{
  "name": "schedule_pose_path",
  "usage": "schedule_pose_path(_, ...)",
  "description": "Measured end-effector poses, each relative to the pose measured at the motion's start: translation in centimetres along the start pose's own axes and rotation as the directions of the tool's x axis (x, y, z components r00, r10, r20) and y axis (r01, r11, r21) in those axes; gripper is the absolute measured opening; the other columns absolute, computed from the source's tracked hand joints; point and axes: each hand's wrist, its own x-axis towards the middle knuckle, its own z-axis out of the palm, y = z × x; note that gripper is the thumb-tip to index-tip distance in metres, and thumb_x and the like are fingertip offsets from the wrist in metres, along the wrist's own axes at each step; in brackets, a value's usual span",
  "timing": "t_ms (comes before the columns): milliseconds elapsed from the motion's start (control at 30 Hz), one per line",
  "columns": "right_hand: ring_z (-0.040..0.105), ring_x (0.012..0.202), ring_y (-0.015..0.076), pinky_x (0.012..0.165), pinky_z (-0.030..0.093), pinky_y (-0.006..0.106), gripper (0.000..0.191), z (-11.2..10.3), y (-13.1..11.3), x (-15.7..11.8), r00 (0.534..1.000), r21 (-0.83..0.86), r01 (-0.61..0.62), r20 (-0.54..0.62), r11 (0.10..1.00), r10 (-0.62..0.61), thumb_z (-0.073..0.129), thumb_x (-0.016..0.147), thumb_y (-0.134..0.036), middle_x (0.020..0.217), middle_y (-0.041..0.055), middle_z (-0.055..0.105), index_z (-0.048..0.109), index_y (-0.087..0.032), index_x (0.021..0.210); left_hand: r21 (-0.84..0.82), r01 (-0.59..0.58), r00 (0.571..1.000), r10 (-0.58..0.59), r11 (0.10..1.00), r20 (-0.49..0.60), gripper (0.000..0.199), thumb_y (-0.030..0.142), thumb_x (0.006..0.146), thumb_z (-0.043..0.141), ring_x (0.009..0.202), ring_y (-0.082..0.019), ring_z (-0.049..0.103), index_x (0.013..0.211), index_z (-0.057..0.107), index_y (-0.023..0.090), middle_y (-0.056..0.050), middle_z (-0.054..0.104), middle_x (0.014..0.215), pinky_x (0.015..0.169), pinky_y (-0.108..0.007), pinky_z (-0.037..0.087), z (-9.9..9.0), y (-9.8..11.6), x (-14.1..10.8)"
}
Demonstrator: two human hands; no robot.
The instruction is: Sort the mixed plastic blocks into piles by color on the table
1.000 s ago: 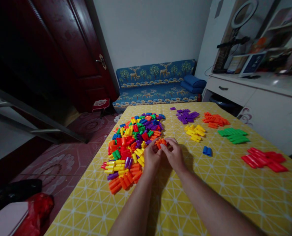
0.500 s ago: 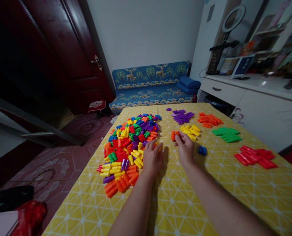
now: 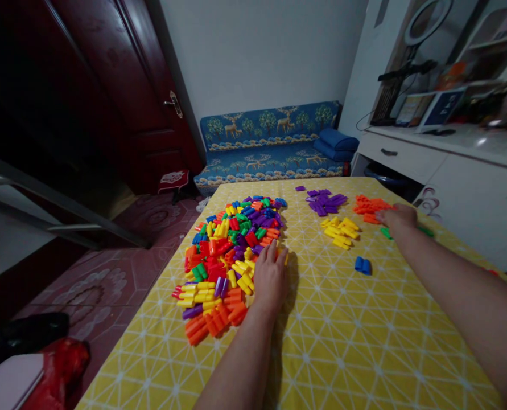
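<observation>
Our R hand [image 3: 400, 219] is at the orange plast. tube-like blocks [image 3: 369, 206], L hand [image 3: 270, 276] by the multicol. plast. block pile [image 3: 224, 246]; can't tell if either's pinching.

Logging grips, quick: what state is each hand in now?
Left hand: loosely curled at the multicoloured heap of tube-shaped plastic pieces; grip cannot be told.
Right hand: at the orange tube-shaped plastic pieces; whether it holds one cannot be told.
</observation>
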Motion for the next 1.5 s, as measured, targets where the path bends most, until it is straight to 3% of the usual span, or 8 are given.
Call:
schedule_pose_path(133,0.063,0.102,0.0308,0.073,0.052,0.044,0.028,1.7,0.3,-3.4,0.997,-0.007,-0.005,-0.080,1.000,0.004,0.074,0.063,-0.024,0.114,0.0163,0.067,0.065,-0.020,0.089,-0.002,0.042,0.999,-0.042,0.999,-0.017,0.054,0.001,0.074,0.058,0.131,-0.034,0.044,0.123,0.065,0.023,-0.012,0.052,0.142,0.113,-0.052,0.031,0.0,0.1,0.0)
schedule_pose_path(267,0.068,0.087,0.0263,0.066,0.053,0.038,0.032,4.4,0.2,-12.2,0.985,0.026,0.012,0.172,1.000,-0.017,0.069,0.065,-0.030,0.101,0.0099,0.072,0.068,-0.020,0.096,-0.061,0.062,0.996,-0.065,0.996,-0.055,0.046,0.002,0.076,0.058,0.117,-0.031,0.053,0.116,0.069,0.023,-0.012,0.064,0.124,0.108,-0.047,0.036,-0.3,0.1,0.3)
schedule_pose_path(367,0.068,0.090,0.0260,0.073,0.055,0.040,0.039,6.0,-0.2,-19.4,0.860,-0.031,-0.012,0.510,0.999,0.026,0.064,0.070,-0.029,0.100,0.0091,0.073,0.067,-0.021,0.107,-0.014,0.063,0.997,-0.063,0.998,-0.035,0.042,0.005,0.078,0.058,0.110,-0.030,0.055,0.113,0.070,0.022,-0.012,0.067,0.114,0.103,-0.047,0.040,-0.6,0.2,0.5)
schedule_pose_path(500,0.060,0.118,0.0275,0.099,0.049,0.046,0.061,7.1,-1.0,-24.7,0.759,-0.124,0.339,0.622,0.933,-0.193,0.060,0.064,-0.010,0.130,0.0065,0.064,0.064,-0.028,0.123,-0.070,0.070,0.997,-0.072,0.995,-0.030,0.041,0.006,0.079,0.056,0.108,-0.030,0.059,0.115,0.070,0.019,-0.014,0.069,0.114,0.098,-0.046,0.044,-0.8,0.3,0.3)
schedule_pose_path(633,0.058,0.120,0.0287,0.106,0.043,0.049,0.067,7.3,-1.1,-25.6,0.735,-0.198,0.498,0.613,0.844,-0.290,0.054,0.062,-0.002,0.127,0.0082,0.066,0.063,-0.025,0.124,-0.295,0.051,0.992,-0.083,0.954,-0.094,0.043,0.003,0.079,0.052,0.109,-0.025,0.062,0.112,0.070,0.021,-0.010,0.070,0.115,0.098,-0.041,0.047,-0.6,0.1,0.1)
schedule_pose_path(967,0.066,0.090,0.0238,0.083,0.053,0.038,0.015,6.9,-2.7,-25.5,0.791,-0.088,0.356,0.558,0.931,-0.250,0.067,0.079,-0.037,0.095,0.0048,0.072,0.069,-0.029,0.092,-0.599,0.174,0.931,-0.329,0.782,-0.159,0.018,0.020,0.081,0.064,0.093,-0.021,0.068,0.098,0.072,0.019,-0.007,0.074,0.099,0.088,-0.033,0.052,-0.5,0.6,0.5)
schedule_pose_path(1333,0.062,0.063,0.0182,0.057,0.051,0.029,0.029,6.6,-2.8,-25.5,0.869,0.091,0.072,0.482,0.993,-0.108,0.064,0.082,-0.050,0.074,0.0020,0.068,0.065,-0.022,0.089,-0.554,0.180,0.969,-0.244,0.813,-0.044,0.021,0.027,0.085,0.064,0.091,-0.020,0.066,0.103,0.072,0.019,-0.008,0.072,0.101,0.075,-0.028,0.053,-0.6,1.5,0.2)
schedule_pose_path(1500,0.067,0.071,0.0202,0.056,0.052,0.028,0.038,6.5,-2.8,-25.5,0.885,0.177,-0.046,0.464,0.983,-0.042,0.063,0.082,-0.051,0.090,0.0068,0.073,0.063,-0.021,0.106,-0.481,0.136,0.987,-0.160,0.866,-0.009,0.035,0.022,0.077,0.072,0.091,-0.019,0.065,0.112,0.070,0.020,-0.009,0.071,0.108,0.078,-0.029,0.053,-0.2,1.3,0.0)
